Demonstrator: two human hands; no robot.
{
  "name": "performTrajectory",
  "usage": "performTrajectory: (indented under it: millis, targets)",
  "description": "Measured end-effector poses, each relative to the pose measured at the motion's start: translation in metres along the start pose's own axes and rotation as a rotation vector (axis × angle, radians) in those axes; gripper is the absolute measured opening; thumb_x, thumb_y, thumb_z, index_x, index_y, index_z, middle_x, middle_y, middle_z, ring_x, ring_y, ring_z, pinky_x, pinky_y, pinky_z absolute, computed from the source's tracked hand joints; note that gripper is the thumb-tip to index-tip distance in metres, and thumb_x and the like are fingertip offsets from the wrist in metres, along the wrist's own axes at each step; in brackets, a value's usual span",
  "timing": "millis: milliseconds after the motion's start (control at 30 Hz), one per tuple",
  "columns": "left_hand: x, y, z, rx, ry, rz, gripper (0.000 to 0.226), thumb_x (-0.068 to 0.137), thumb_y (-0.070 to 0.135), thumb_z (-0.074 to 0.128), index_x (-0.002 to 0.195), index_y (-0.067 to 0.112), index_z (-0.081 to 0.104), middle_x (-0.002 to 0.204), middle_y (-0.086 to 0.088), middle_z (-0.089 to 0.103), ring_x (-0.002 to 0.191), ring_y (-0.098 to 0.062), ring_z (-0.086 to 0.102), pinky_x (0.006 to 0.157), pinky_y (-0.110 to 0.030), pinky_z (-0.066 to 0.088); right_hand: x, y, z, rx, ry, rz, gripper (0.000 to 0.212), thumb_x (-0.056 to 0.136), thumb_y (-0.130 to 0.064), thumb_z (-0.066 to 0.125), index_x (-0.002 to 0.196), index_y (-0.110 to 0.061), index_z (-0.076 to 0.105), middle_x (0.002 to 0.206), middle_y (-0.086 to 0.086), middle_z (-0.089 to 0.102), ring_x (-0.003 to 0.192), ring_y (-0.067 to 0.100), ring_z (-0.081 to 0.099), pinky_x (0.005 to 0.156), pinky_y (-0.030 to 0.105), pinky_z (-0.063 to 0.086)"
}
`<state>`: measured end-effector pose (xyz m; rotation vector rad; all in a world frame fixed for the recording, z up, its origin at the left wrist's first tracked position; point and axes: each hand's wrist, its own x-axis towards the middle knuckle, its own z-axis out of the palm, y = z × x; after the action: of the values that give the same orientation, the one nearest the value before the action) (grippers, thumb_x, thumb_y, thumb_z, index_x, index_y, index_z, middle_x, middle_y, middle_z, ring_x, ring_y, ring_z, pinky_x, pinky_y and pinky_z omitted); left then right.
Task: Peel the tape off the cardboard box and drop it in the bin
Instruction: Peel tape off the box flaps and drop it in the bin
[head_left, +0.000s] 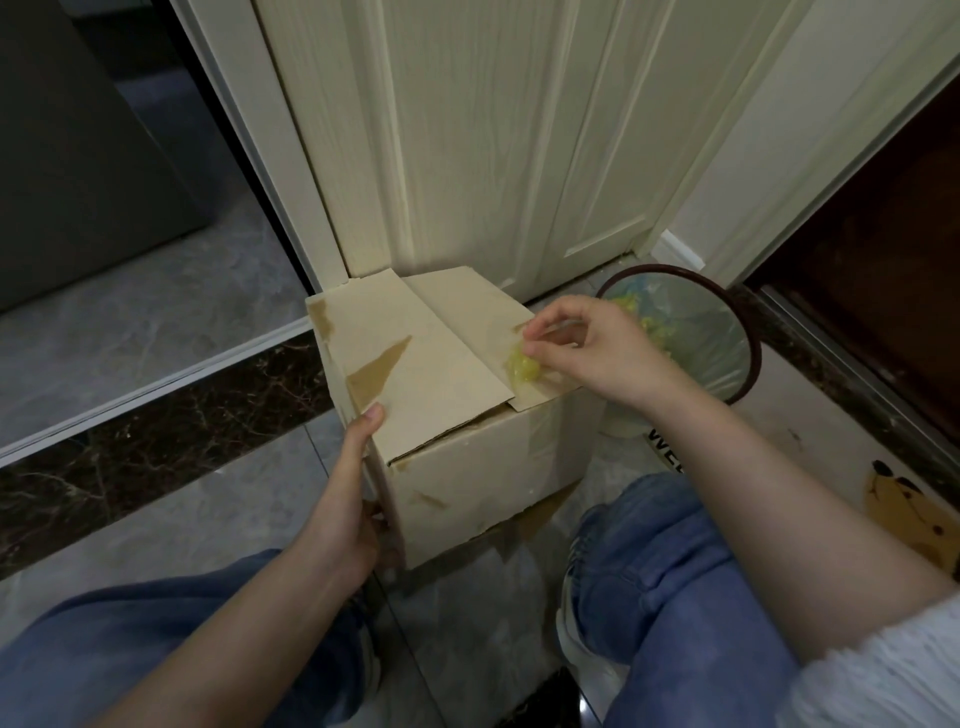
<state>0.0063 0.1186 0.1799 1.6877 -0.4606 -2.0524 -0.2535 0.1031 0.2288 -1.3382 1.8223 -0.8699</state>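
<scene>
1. Here, on the tiled floor (171, 322): a cardboard box (457, 395), flaps folded shut on top, standing just in front of a cream door (483, 135) and between two knees in blue jeans (660, 561).
2. Steadying the box at its near left edge: the left hand (348, 509), thumb laid over the top flap, remaining fingers wrapped round the box's side wall, so gripping the box.
3. Above the box's right corner: the right hand (587, 348), fingertips pinching a crumpled wad of yellowish clear tape (522, 366), wad lying against the right end of the top flap.
4. Brown torn patches on the top flap and front wall, paler cardboard around them.
5. Just beside the box on the right, partly hidden behind the right hand: a round bin (748, 364) with a dark rim and a clear liner, yellowish scraps visible inside.
6. Under the bin and right knee: a pale mat (810, 415) with a cartoon dog print near the right edge.
</scene>
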Motion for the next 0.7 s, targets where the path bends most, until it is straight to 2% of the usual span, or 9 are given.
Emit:
performTrajectory:
  millis: [67,167,267,367,433,500,600,700]
  targets:
    - [-0.001,0.0,0.001,0.008,-0.007,0.006,0.108,0.044,0.083,0.077,0.138,0.035,0.056,0.132,-0.015,0.061,0.119,-0.039,0.057,0.103,-0.059,0.045,0.001,0.001,0.0,0.043,0.041,0.015,0.027,0.079,-0.016,0.083,0.099,-0.011,0.065,0.103,0.002,0.071,0.089,0.016,0.071,0.085,0.033,0.059]
    - [-0.002,0.0,0.003,0.003,-0.01,0.004,0.108,0.048,0.083,0.075,0.141,0.033,0.053,0.132,-0.016,0.06,0.119,-0.039,0.056,0.101,-0.059,0.046,0.004,0.002,0.002,0.084,0.059,0.024,0.019,0.085,-0.021,0.078,0.1,-0.013,0.067,0.101,0.002,0.071,0.09,0.02,0.071,0.084,0.04,0.06]
    - [-0.002,0.0,0.005,-0.024,-0.013,-0.003,0.111,0.044,0.08,0.071,0.143,0.033,0.05,0.132,-0.016,0.059,0.12,-0.04,0.056,0.101,-0.06,0.045,0.005,0.001,0.002,-0.084,0.074,-0.032,0.019,0.094,-0.025,0.067,0.112,-0.019,0.07,0.105,-0.006,0.071,0.098,0.008,0.066,0.095,0.031,0.053]
    - [-0.003,0.002,0.008,-0.037,-0.025,-0.006,0.116,0.039,0.08,0.074,0.142,0.033,0.051,0.132,-0.016,0.06,0.119,-0.039,0.056,0.103,-0.06,0.044,0.002,-0.001,0.001,-0.301,-0.003,-0.077,0.032,0.101,-0.031,0.055,0.127,-0.019,0.067,0.121,-0.003,0.068,0.11,0.009,0.06,0.098,0.025,0.045]
    - [-0.003,0.002,0.009,-0.035,-0.024,-0.003,0.118,0.038,0.081,0.08,0.142,0.033,0.052,0.132,-0.015,0.06,0.119,-0.038,0.056,0.101,-0.059,0.045,0.001,0.0,0.0,-0.358,-0.081,-0.046,0.035,0.104,-0.035,0.048,0.13,-0.019,0.066,0.123,0.002,0.068,0.112,0.016,0.061,0.098,0.029,0.045]
    - [-0.003,0.002,0.009,-0.035,-0.015,-0.005,0.126,0.029,0.081,0.082,0.142,0.033,0.052,0.132,-0.014,0.059,0.119,-0.038,0.056,0.098,-0.058,0.047,0.0,-0.001,0.0,-0.36,-0.136,-0.023,0.037,0.105,-0.036,0.046,0.13,-0.019,0.066,0.127,0.003,0.068,0.118,0.018,0.06,0.102,0.03,0.044]
    - [-0.003,0.003,0.008,-0.038,-0.023,-0.001,0.125,0.028,0.08,0.081,0.14,0.034,0.052,0.133,-0.015,0.06,0.119,-0.038,0.056,0.1,-0.059,0.046,0.0,-0.004,-0.005,-0.33,-0.173,-0.027,0.037,0.104,-0.036,0.048,0.133,-0.021,0.064,0.139,-0.006,0.06,0.127,0.007,0.052,0.103,0.018,0.035]
    - [-0.003,0.003,0.006,-0.036,-0.03,0.002,0.12,0.034,0.081,0.081,0.14,0.034,0.052,0.133,-0.016,0.059,0.12,-0.039,0.055,0.102,-0.062,0.043,0.001,-0.002,-0.008,-0.289,-0.19,-0.024,0.034,0.102,-0.037,0.053,0.131,-0.024,0.066,0.135,-0.013,0.061,0.117,-0.004,0.051,0.089,0.006,0.035]
